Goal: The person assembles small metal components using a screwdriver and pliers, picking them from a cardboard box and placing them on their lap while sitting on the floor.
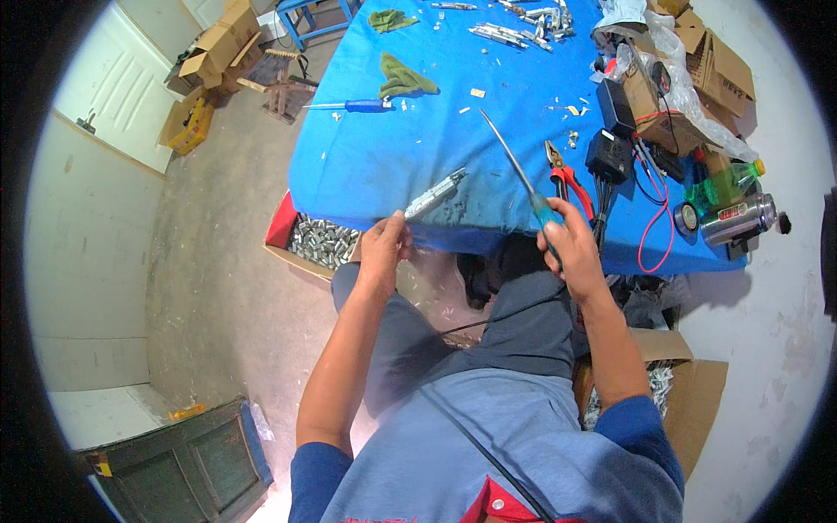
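By the table (349,166), a box (282,223) holds cylinders (323,242), the right hand (573,242) a screwdriver (541,207).

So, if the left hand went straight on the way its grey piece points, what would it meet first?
Probably the screwdriver in the right hand: its shaft crosses the line ahead of the grey piece, though its height above the cloth is unclear.

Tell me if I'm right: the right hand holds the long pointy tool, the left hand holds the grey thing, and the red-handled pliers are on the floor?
Not quite: the red-handled pliers aren't on the floor; the head view shows them on the blue-covered table. The right hand does hold the long pointy tool, and the left hand holds the grey thing.
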{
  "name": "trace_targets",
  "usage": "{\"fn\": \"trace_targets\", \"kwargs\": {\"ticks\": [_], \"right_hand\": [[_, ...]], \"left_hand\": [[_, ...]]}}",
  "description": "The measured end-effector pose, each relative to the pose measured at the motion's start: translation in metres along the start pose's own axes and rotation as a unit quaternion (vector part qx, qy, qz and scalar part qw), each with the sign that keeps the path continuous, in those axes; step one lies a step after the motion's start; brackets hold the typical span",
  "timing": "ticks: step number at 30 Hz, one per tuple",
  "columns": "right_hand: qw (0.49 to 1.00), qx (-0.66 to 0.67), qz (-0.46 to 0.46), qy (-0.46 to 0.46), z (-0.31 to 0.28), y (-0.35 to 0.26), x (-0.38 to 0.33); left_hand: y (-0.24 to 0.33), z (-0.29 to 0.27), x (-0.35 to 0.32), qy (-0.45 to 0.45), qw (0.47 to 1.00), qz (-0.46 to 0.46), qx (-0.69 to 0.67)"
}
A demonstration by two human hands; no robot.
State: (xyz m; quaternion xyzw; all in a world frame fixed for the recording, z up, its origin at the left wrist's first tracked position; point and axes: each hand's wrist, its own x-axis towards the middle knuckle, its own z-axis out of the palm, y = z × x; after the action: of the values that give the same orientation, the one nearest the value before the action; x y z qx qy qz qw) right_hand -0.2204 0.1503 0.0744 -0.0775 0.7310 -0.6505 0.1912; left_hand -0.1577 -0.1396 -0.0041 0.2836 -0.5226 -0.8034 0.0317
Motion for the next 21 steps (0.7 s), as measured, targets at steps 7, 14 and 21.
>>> {"fn": "trace_targets", "kwargs": {"ticks": [7, 14, 21], "right_hand": [[0.974, -0.191, -0.120, -0.006, -0.003, 0.013, -0.063], [0.952, -0.278, -0.125, 0.011, 0.012, 0.004, -0.072], [0.968, -0.225, -0.109, 0.008, 0.012, 0.013, -0.067]], "left_hand": [[-0.004, 0.004, -0.002, 0.009, 0.999, 0.035, 0.011], [-0.013, 0.009, 0.000, 0.051, 0.997, 0.059, 0.007], [-0.012, 0.009, -0.007, 0.039, 0.995, 0.074, 0.058]]}}
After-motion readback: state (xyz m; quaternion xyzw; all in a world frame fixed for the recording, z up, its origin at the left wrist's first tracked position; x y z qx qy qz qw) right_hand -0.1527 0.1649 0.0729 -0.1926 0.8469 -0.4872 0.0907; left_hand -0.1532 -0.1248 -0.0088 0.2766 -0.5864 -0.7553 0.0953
